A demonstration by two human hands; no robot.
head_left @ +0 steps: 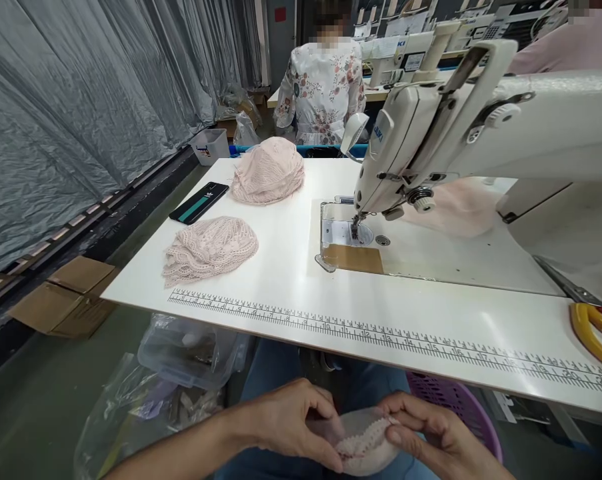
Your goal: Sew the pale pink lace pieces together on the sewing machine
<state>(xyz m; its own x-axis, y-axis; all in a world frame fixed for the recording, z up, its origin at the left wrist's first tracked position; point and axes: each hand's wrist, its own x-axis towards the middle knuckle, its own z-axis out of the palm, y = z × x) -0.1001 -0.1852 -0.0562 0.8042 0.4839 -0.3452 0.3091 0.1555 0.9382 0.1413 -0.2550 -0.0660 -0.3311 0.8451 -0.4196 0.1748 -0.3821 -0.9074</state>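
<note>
Above my lap, below the table's front edge, I hold a small cup-shaped piece of sheer pale pink fabric (pixel 363 443) with a ruffled lace strip across it. My left hand (pixel 298 423) pinches its left side between thumb and fingers. On the right side, the thumb and fingertips of my right hand (pixel 428 433) grip the edge near the end of the lace. Two piles lie on the table to the left: a pale pink lace pile (pixel 211 247) and, farther back, a rounded stack of pink fabric pieces (pixel 269 171).
A white sewing machine (pixel 415 133) stands on the table (pixel 281 280), whose front edge carries a printed ruler. Yellow-handled scissors (pixel 593 327) lie at the right, a dark phone (pixel 199 203) at the left. Under the table are a purple basket (pixel 453 407) and a plastic bin (pixel 191 353). A person (pixel 325 90) sits ahead.
</note>
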